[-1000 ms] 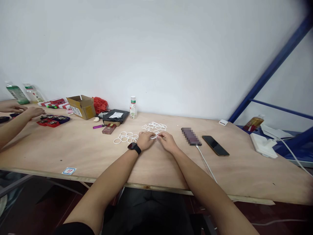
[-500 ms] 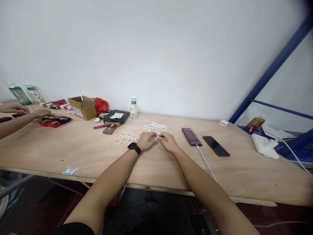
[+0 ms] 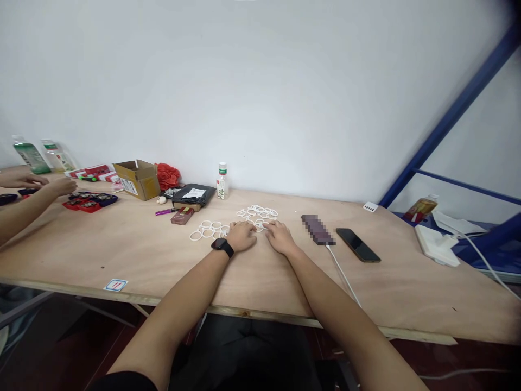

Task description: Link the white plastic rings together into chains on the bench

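A white plastic ring (image 3: 259, 227) lies on the table between my two hands. My left hand (image 3: 241, 237), with a black watch (image 3: 222, 246) on its wrist, rests beside it, fingers loosely bent and holding nothing I can see. On the other side, my right hand (image 3: 280, 237) has its fingers apart, the fingertips at the ring's right edge. More white rings (image 3: 207, 232) are grouped left of my left hand, partly covered by it. Behind the hands is a loose pile of white rings (image 3: 257, 210).
Two phones (image 3: 358, 245) lie to the right, one on a white cable. Leftward are a dark red box (image 3: 182, 215), a purple lighter (image 3: 164, 212), a black parcel (image 3: 194, 194), an open carton (image 3: 137, 179) and a bottle (image 3: 222, 181). Another person's hands (image 3: 61, 187) work at far left.
My fingers were pinched together on a white ring; now they have come apart and the ring lies between them on the table. The other person's hand has shifted slightly left.
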A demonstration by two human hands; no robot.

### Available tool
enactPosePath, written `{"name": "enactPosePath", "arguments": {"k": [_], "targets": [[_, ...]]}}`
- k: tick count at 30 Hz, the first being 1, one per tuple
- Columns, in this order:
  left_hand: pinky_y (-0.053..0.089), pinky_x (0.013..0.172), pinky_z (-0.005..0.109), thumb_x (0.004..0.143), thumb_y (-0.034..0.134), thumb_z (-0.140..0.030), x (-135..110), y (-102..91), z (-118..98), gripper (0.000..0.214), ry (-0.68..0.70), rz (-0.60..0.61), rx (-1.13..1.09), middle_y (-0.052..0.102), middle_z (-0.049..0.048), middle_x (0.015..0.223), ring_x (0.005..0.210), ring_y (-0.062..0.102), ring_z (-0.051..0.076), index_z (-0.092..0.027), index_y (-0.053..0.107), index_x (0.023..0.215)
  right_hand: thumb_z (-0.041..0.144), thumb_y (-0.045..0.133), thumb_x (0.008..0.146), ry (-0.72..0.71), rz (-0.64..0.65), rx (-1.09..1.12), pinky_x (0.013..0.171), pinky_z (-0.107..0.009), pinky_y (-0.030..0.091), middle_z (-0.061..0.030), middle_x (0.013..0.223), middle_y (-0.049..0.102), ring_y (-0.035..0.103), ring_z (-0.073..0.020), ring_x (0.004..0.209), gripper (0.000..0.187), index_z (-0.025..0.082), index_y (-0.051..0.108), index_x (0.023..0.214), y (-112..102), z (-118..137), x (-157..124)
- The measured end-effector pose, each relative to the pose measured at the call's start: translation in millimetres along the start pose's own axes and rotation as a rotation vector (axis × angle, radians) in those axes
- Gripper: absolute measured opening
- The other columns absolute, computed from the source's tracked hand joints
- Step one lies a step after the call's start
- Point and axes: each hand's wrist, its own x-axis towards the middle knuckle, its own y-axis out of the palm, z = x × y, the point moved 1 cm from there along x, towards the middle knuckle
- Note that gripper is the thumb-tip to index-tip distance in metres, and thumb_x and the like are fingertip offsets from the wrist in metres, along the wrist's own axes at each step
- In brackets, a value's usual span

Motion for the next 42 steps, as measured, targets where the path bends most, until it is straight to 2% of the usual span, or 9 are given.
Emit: {"name": "enactPosePath", "arguments": {"k": [3, 5, 8, 13, 17, 19, 26, 36, 42], "targets": [[0.032, 0.093, 0.044, 0.082, 0.047, -0.021, 0, 2.9, 2, 0.03, 0.024, 0.034, 0.044, 0.068, 0.0061, 0.108, 0.106, 0.057, 0.026, -0.025, 0.067, 0.105, 0.026, 0.055, 0.089, -0.017, 0.037, -0.06, 0.097, -0.042, 0.035, -0.0076, 0.13, 0.053, 0.047, -0.0267, 0.114, 0.036, 0.031, 0.063, 0.123, 2, 5, -2], [0.031, 0.092, 0.044, 0.081, 0.045, -0.012, 0, 2.8, 5, 0.033, 0.004, 0.029, 0.084, 0.068, 0.0069, 0.107, 0.105, 0.057, 0.026, -0.024, 0.068, 0.1, 0.028, 0.056, 0.089, -0.031, 0.043, -0.061, 0.096, -0.042, 0.035, -0.0069, 0.126, 0.055, 0.047, -0.0267, 0.112, 0.027, 0.031, 0.069, 0.113, 2, 8, -2], [0.031, 0.092, 0.046, 0.08, 0.046, -0.01, 0, 0.6, 10, 0.031, -0.062, 0.005, 0.132, 0.068, 0.0088, 0.107, 0.104, 0.057, 0.028, -0.023, 0.068, 0.098, 0.025, 0.058, 0.088, -0.046, 0.026, -0.038, 0.093, -0.041, 0.036, -0.0061, 0.119, 0.059, 0.049, -0.0254, 0.108, 0.018, 0.028, 0.073, 0.097, 0, 9, -1], [0.033, 0.094, 0.045, 0.086, 0.047, -0.024, 0, -2.3, 5, 0.032, -0.085, -0.082, 0.036, 0.067, 0.0083, 0.113, 0.109, 0.056, 0.027, -0.023, 0.063, 0.114, 0.017, 0.061, 0.084, -0.121, -0.043, 0.089, 0.089, -0.036, 0.039, -0.0058, 0.102, 0.063, 0.053, -0.0217, 0.099, 0.014, 0.024, 0.072, 0.089, -1, 10, 0], [0.034, 0.099, 0.042, 0.085, 0.054, -0.046, -3, -3.3, -6, 0.052, 0.067, -0.106, -0.077, 0.062, 0.0072, 0.126, 0.117, 0.054, 0.026, -0.025, 0.05, 0.133, 0.015, 0.057, 0.085, -0.18, -0.116, 0.276, 0.084, -0.032, 0.044, -0.0049, 0.099, 0.062, 0.057, -0.018, 0.093, 0.016, 0.022, 0.069, 0.092, -1, 17, -2], [0.035, 0.099, 0.041, 0.082, 0.058, -0.048, -4, -4.2, -8, 0.06, 0.108, -0.1, -0.104, 0.062, 0.0069, 0.126, 0.117, 0.055, 0.025, -0.025, 0.046, 0.136, 0.016, 0.055, 0.085, -0.177, -0.119, 0.324, 0.081, -0.03, 0.045, -0.0039, 0.098, 0.063, 0.058, -0.0169, 0.088, 0.015, 0.022, 0.067, 0.091, -2, 21, -4], [0.034, 0.1, 0.041, 0.083, 0.053, -0.039, -3, -7.9, -9, 0.048, 0.043, -0.087, -0.1, 0.072, 0.003, 0.106, 0.104, 0.064, 0.023, -0.024, 0.054, 0.129, 0.02, 0.051, 0.087, -0.109, -0.139, 0.466, 0.081, -0.031, 0.047, -0.0043, 0.103, 0.067, 0.062, -0.0175, 0.09, 0.025, 0.022, 0.06, 0.11, -10, 30, -9], [0.035, 0.098, 0.038, 0.087, 0.048, -0.038, -5, -14.3, -15, 0.032, 0.095, -0.049, -0.132, 0.074, 0.0005, 0.097, 0.094, 0.066, 0.02, -0.024, 0.062, 0.112, 0.026, 0.053, 0.085, -0.087, -0.149, 0.525, 0.076, -0.029, 0.047, -0.0042, 0.093, 0.071, 0.064, -0.0174, 0.084, 0.016, 0.02, 0.067, 0.093, -14, 27, -8], [0.037, 0.095, 0.035, 0.092, 0.04, -0.034, -3, -19.0, -14, 0.031, 0.12, -0.037, -0.066, 0.074, 0.0027, 0.089, 0.089, 0.066, 0.019, -0.022, 0.068, 0.101, 0.03, 0.056, 0.084, -0.072, -0.111, 0.602, 0.074, -0.029, 0.048, -0.0036, 0.088, 0.071, 0.064, -0.0174, 0.082, 0.017, 0.019, 0.067, 0.09, -14, 25, -7]]}}
